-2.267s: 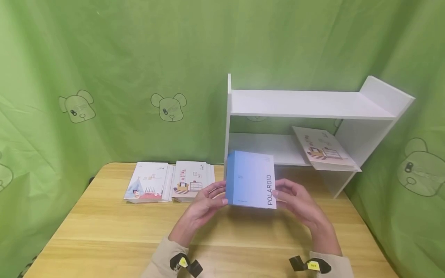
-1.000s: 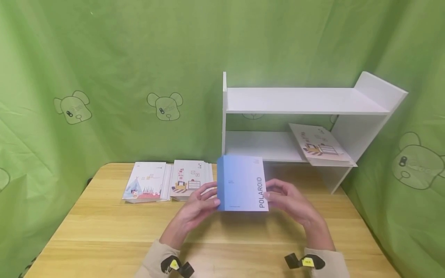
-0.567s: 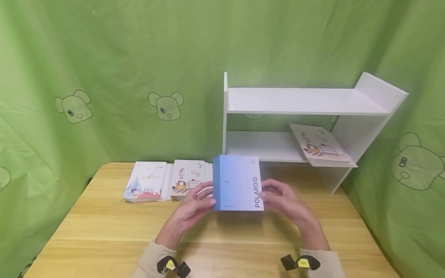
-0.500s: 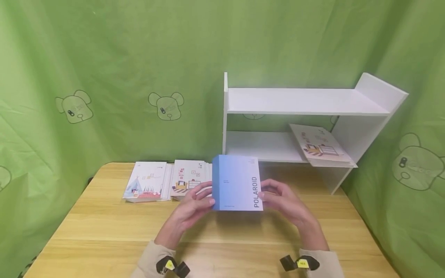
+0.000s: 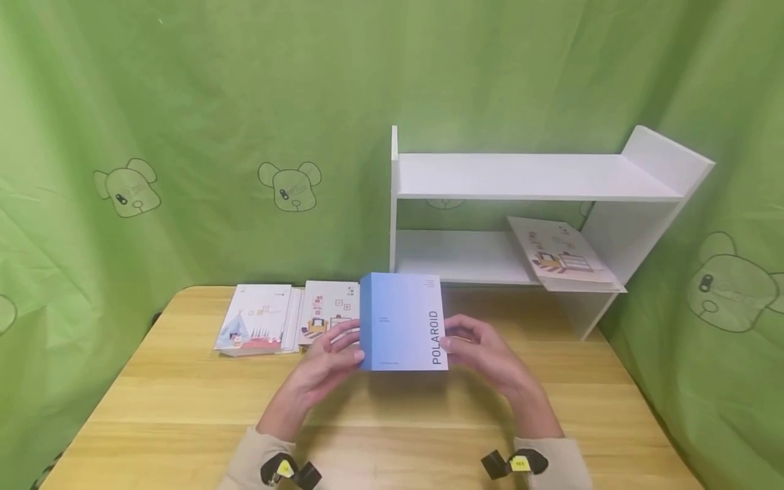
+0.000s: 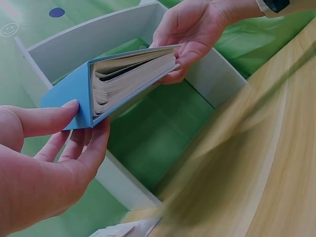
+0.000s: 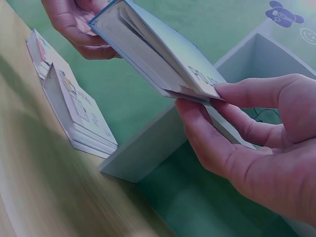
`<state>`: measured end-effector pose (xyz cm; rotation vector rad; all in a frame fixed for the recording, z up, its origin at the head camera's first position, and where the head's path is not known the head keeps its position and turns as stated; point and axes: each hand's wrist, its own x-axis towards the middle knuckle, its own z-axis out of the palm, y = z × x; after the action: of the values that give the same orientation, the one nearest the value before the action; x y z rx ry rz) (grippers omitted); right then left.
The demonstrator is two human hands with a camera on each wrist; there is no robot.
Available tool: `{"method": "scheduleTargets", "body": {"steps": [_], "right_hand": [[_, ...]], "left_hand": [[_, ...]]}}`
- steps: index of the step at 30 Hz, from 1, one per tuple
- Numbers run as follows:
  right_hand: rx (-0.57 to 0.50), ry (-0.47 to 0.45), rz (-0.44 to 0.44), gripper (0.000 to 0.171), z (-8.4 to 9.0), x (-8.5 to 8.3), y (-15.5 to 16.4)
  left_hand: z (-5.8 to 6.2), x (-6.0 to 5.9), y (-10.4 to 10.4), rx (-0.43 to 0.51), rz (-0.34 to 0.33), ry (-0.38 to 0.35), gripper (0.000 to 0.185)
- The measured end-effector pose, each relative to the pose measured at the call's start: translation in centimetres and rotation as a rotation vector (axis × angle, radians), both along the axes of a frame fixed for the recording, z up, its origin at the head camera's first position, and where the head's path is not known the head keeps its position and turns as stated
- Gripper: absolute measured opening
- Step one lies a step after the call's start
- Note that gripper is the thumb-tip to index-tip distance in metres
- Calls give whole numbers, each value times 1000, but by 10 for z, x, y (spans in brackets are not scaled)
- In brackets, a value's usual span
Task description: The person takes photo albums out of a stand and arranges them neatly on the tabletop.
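Holding the blue book [image 5: 404,323] between them, both hands keep it level off the table [image 5: 392,452], cover upward with the word POLAROID along its right edge. Grip state, left: the left hand [image 5: 323,369] pinches the spine side, thumb on the outer face and fingers beneath. Grip state, right: the right hand [image 5: 490,357] pinches the opposite edge, thumb on top of the cover and fingers below. The left wrist view shows a gap among the pages near the upper cover.

Change over the last two seconds: book and hands have shifted leftward together, away from the front of the white shelf unit [image 5: 539,175]. In the head view the book now partly covers the right-hand book stack [image 5: 329,306]. The left-hand book stack [image 5: 258,316] and the illustrated book [image 5: 563,257] tilted on the lower shelf have not been disturbed.

Assessment: the two-handed grasp appears unchanged and steady. The work seems to be at a carrying stage, with the blue book not yet set down.
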<state>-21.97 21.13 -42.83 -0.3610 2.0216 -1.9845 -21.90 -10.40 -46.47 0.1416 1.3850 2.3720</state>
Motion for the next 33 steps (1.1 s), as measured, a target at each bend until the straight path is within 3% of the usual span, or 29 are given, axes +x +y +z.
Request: {"method": "scheduleTargets", "body": {"steps": [9, 33], "right_hand": [[15, -46, -45, 42, -1, 1, -14], [-31, -85, -27, 42, -10, 3, -44]], "left_hand": [[1, 1, -13, 3, -13, 4, 66], [-5, 7, -43, -54, 9, -25, 66]]}}
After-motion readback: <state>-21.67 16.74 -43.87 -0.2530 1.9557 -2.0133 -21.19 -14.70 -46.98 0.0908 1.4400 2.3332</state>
